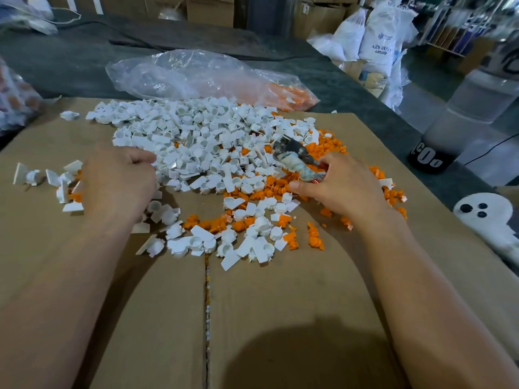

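Cardboard covers the surface in a storeroom with white sacks behind. On it lies a wide pile of white parts mixed with orange parts, the orange ones mostly on the right. A clear bag rests behind the pile.

Our right hand grips a tool. Its fingers are curled round the wrapped handle, and the metal head points up and left into the pile. It looks like small nippers, but the head is blurred and we are not sure. Our left hand rests at the left edge of the pile with its fingers curled under. We cannot tell if they pinch a part or nothing.

We judge the step is to take one white part and bring it to the tool. To do it well, we should pick a single part from the loose edge, not from the deep middle, and turn it so the working place faces the head. The tool should wait above the pile, not buried in it, so no other part is caught.
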